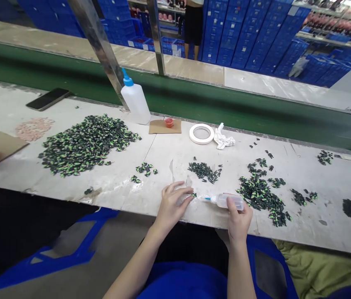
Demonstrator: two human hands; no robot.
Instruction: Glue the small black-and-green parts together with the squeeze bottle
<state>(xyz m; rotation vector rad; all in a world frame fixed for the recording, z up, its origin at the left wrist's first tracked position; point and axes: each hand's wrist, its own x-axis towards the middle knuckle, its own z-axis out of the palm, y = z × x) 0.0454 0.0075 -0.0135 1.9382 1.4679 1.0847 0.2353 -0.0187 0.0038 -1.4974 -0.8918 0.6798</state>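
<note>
Between the thumb and finger of my left hand (173, 202) is a small black and green piece (194, 194), low over the table. My right hand (239, 218) is closed around a clear glue bottle (227, 201) lying nearly level. Its thin blue needle tip (205, 199) points left at the small piece, with a short gap between them. Just beyond my hands lies a pile of small dark pieces (204, 171). To the right of the bottle spreads a heap of black and green pieces (261, 195).
A large heap of black and green pieces (84, 143) covers the left side. Along the back stand a white bottle (137, 101), a red cap on cardboard (169, 122), a tape roll (202, 134) and crumpled tissue (224, 138). A phone (48, 99) lies at far left.
</note>
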